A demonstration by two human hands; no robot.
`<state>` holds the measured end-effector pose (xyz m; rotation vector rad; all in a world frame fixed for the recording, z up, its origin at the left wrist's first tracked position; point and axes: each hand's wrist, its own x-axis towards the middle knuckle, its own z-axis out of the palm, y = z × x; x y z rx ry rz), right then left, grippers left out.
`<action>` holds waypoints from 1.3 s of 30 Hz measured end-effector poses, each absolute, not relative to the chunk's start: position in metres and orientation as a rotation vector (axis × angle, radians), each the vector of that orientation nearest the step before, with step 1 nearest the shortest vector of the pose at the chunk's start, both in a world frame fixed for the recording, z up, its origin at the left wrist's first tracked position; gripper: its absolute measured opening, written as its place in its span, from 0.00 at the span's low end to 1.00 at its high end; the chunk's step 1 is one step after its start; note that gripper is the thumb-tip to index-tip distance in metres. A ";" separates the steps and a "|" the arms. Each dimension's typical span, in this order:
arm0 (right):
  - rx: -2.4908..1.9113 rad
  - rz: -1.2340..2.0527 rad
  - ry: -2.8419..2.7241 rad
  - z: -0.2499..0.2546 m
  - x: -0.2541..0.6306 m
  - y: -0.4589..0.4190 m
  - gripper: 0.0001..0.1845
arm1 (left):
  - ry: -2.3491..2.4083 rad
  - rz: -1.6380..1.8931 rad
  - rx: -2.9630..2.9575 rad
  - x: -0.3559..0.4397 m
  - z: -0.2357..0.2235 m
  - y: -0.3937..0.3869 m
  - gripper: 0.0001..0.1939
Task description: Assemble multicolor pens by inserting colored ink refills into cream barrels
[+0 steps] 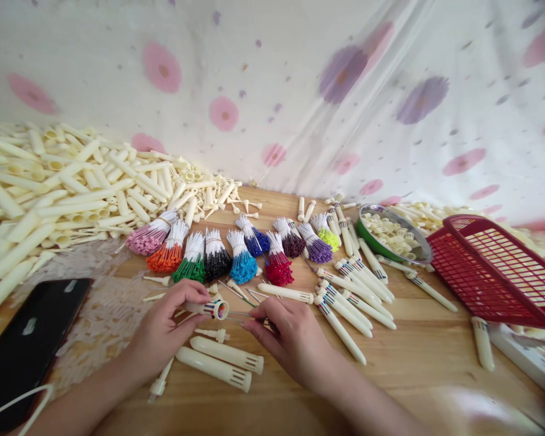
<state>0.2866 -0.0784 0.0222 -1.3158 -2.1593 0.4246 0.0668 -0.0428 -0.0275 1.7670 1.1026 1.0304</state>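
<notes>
In the middle of the table, my left hand is closed around a cream multi-colour pen barrel. The barrel's slotted, open end faces right, with coloured bits showing inside. My right hand pinches a thin metal tool, probably tweezers, whose tip points at that opening; most of it is hidden by the fingers. Two slotted pen barrels lie just below the hands. Behind them stand rubber-banded bundles of coloured refills, among them a red bundle, a light blue bundle and a green bundle.
Loose cream barrels are heaped at the back left. A black phone lies at left beside scattered clear pieces. Filled pens are grouped at right, near a green-sided bowl of small cream parts and a red plastic basket.
</notes>
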 end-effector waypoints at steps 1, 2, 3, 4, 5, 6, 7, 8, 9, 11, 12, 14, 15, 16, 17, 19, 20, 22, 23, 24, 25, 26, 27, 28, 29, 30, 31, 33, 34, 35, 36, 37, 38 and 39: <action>-1.317 0.431 -2.168 0.022 0.286 -0.078 0.10 | 1.101 1.035 1.764 0.067 -0.027 -0.043 0.04; -1.318 0.433 -2.177 0.022 0.286 -0.078 0.09 | 1.098 1.038 1.757 0.068 -0.026 -0.043 0.04; -1.321 0.430 -2.188 0.022 0.286 -0.077 0.08 | 1.095 1.043 1.748 0.068 -0.025 -0.043 0.04; -1.324 0.423 -2.198 0.023 0.285 -0.077 0.08 | 1.091 1.045 1.741 0.068 -0.025 -0.043 0.04; -1.325 0.413 -2.207 0.023 0.285 -0.077 0.07 | 1.088 1.046 1.738 0.068 -0.025 -0.044 0.04; -1.325 0.406 -2.215 0.023 0.285 -0.077 0.07 | 1.086 1.047 1.739 0.068 -0.025 -0.044 0.05; -1.322 0.405 -2.222 0.023 0.285 -0.078 0.07 | 1.085 1.047 1.743 0.068 -0.026 -0.044 0.05; -1.317 0.407 -2.227 0.023 0.285 -0.078 0.07 | 1.084 1.049 1.746 0.068 -0.026 -0.044 0.05; -1.314 0.414 -2.231 0.022 0.285 -0.078 0.07 | 1.081 1.051 1.747 0.068 -0.027 -0.044 0.06; -1.323 0.427 -2.233 0.022 0.286 -0.079 0.07 | 1.081 1.046 1.741 0.067 -0.029 -0.044 0.05; -1.329 0.434 -2.232 0.022 0.287 -0.078 0.08 | 1.088 1.038 1.738 0.067 -0.029 -0.044 0.04; -1.332 0.442 -2.228 0.023 0.289 -0.077 0.09 | 1.112 1.012 1.756 0.067 -0.028 -0.043 0.05; -1.325 0.441 -2.231 0.023 0.291 -0.077 0.10 | 1.126 0.991 1.778 0.067 -0.027 -0.043 0.07; -1.310 0.436 -2.239 0.023 0.292 -0.076 0.11 | 1.135 0.969 1.808 0.066 -0.025 -0.043 0.08; -1.293 0.427 -2.251 0.024 0.294 -0.075 0.11 | 1.129 0.941 1.845 0.066 -0.024 -0.043 0.09; -1.265 0.398 -2.280 0.025 0.297 -0.073 0.12 | 1.091 0.869 1.931 0.065 -0.021 -0.043 0.12; -1.254 0.384 -2.294 0.025 0.298 -0.073 0.13 | 1.065 0.833 1.974 0.064 -0.021 -0.042 0.14; -1.239 0.362 -2.307 0.026 0.300 -0.072 0.13 | 1.014 0.776 2.057 0.062 -0.022 -0.042 0.16; -1.231 0.352 -2.312 0.026 0.301 -0.072 0.13 | 0.995 0.763 2.094 0.061 -0.023 -0.042 0.17; -1.223 0.343 -2.317 0.026 0.302 -0.072 0.13 | 0.980 0.760 2.127 0.060 -0.024 -0.042 0.18; -1.215 0.331 -2.320 0.026 0.302 -0.072 0.13 | 0.959 0.759 2.156 0.059 -0.025 -0.042 0.18; -1.209 0.317 -2.325 0.026 0.303 -0.072 0.14 | 0.940 0.761 2.179 0.058 -0.026 -0.042 0.18; -1.204 0.302 -2.331 0.027 0.303 -0.072 0.14 | 0.922 0.763 2.195 0.057 -0.027 -0.042 0.19; -1.199 0.287 -2.338 0.027 0.303 -0.072 0.14 | 0.905 0.759 2.206 0.057 -0.027 -0.042 0.19; -1.195 0.277 -2.345 0.027 0.303 -0.072 0.15 | 0.892 0.753 2.213 0.057 -0.027 -0.043 0.20; -1.190 0.272 -2.352 0.027 0.304 -0.072 0.15 | 0.887 0.746 2.217 0.057 -0.027 -0.043 0.20; -1.189 0.270 -2.356 0.027 0.303 -0.072 0.16 | 0.891 0.740 2.216 0.057 -0.026 -0.043 0.20; -1.192 0.271 -2.361 0.027 0.303 -0.073 0.17 | 0.915 0.722 2.211 0.057 -0.025 -0.044 0.19; -1.191 0.269 -2.363 0.027 0.303 -0.073 0.17 | 0.931 0.714 2.206 0.058 -0.025 -0.044 0.19; -1.189 0.266 -2.362 0.027 0.302 -0.073 0.17 | 0.945 0.707 2.201 0.058 -0.025 -0.045 0.19; -1.187 0.262 -2.360 0.027 0.302 -0.073 0.17 | 0.954 0.701 2.196 0.058 -0.025 -0.045 0.19; -1.184 0.263 -2.359 0.027 0.302 -0.073 0.16 | 0.963 0.699 2.191 0.058 -0.025 -0.045 0.19; -1.183 0.268 -2.356 0.027 0.302 -0.073 0.15 | 0.966 0.699 2.188 0.058 -0.025 -0.046 0.19; -1.182 0.278 -2.349 0.028 0.302 -0.073 0.15 | 0.968 0.703 2.184 0.058 -0.025 -0.046 0.18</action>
